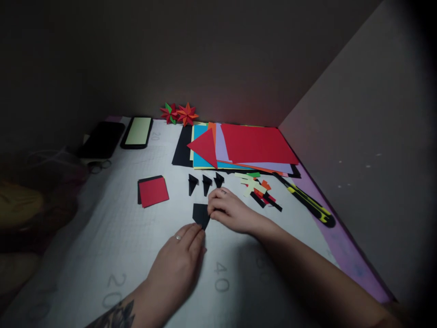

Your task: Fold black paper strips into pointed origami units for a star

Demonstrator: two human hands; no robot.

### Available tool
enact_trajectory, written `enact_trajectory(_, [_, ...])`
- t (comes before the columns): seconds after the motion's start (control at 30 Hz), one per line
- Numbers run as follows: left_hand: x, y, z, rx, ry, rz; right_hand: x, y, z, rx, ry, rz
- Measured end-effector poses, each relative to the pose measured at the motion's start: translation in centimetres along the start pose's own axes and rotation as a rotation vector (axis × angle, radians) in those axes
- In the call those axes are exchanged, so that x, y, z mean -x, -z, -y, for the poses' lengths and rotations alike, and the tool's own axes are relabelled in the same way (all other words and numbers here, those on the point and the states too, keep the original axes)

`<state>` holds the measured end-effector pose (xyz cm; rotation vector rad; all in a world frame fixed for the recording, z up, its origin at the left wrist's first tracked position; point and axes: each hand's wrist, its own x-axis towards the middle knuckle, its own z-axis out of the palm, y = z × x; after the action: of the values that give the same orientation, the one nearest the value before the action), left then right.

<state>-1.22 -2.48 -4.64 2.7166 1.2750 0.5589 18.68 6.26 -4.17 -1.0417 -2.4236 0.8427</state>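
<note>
A partly folded piece of black paper [200, 215] lies on the white, number-marked sheet between my hands. My left hand [180, 250], with a ring on it, has its fingers stretched out and their tips resting on the paper's lower corner. With bent fingers pressed together, my right hand [229, 209] pinches the paper's right edge; its fingertips are partly hidden. Just beyond stand three small folded black pieces: a left one [193, 184], a middle one [206, 185] and a right one [219, 180]. To the left sits a small stack of squares topped by a red paper square [154, 191].
Coloured paper sheets [256, 143] are piled at the back, near two paper stars [187, 114]. Paper scraps [254, 184] and a yellow-black utility knife [310, 205] lie right. A phone [138, 132], a dark flat object [102, 139] and scissors handles [99, 166] lie back left.
</note>
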Motion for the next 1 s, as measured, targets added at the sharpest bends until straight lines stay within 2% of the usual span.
enact_trajectory(0.07, [-0.1, 0.1, 0.1, 0.016, 0.003, 0.007, 0.1, 0.3, -0.2, -0.029, 0.024, 0.016])
enact_trajectory(0.23, [-0.2, 0.8, 0.3, -0.038, -0.045, 0.132, 0.2, 0.6, -0.8, -0.075, 0.068, 0.023])
enact_trajectory(0.47, [-0.2, 1.2, 0.4, -0.063, -0.079, 0.244, 0.2, 0.7, -1.2, -0.076, 0.124, 0.051])
enact_trajectory(0.8, [-0.7, 0.9, 0.7, 0.003, -0.009, 0.217, 0.3, 0.7, -1.1, -0.047, 0.162, 0.054])
enact_trajectory(1.0, [-0.4, 0.7, 0.2, -0.126, -0.065, 0.196, 0.1, -0.2, -0.3, -0.015, 0.038, -0.017])
